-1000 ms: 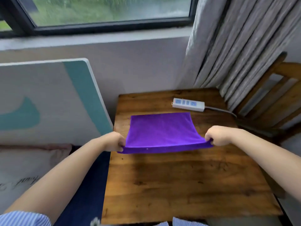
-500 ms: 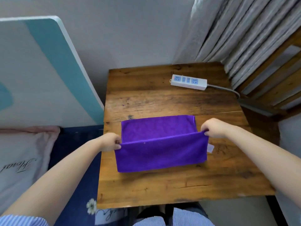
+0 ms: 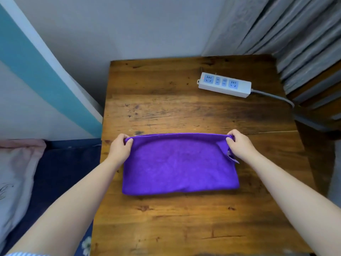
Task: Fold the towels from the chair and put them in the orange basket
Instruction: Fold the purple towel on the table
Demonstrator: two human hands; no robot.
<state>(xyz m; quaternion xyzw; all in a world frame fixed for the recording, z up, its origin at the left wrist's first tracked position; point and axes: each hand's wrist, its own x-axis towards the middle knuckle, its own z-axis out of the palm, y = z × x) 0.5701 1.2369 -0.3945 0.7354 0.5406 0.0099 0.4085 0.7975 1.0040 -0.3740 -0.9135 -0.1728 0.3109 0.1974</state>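
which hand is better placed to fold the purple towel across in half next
Either, nearly: left hand and right hand each pinch a far corner of the purple towel. Right slightly favoured, since it can tuck the loose tag beside it.

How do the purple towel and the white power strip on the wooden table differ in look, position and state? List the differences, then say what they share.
1. The purple towel is soft, folded cloth; the power strip is a rigid white bar with blue sockets.
2. The towel lies near the table's middle; the strip sits at the far right corner.
3. The left hand and right hand pinch the towel's far corners; nothing touches the strip.

Both rest on the wooden table.
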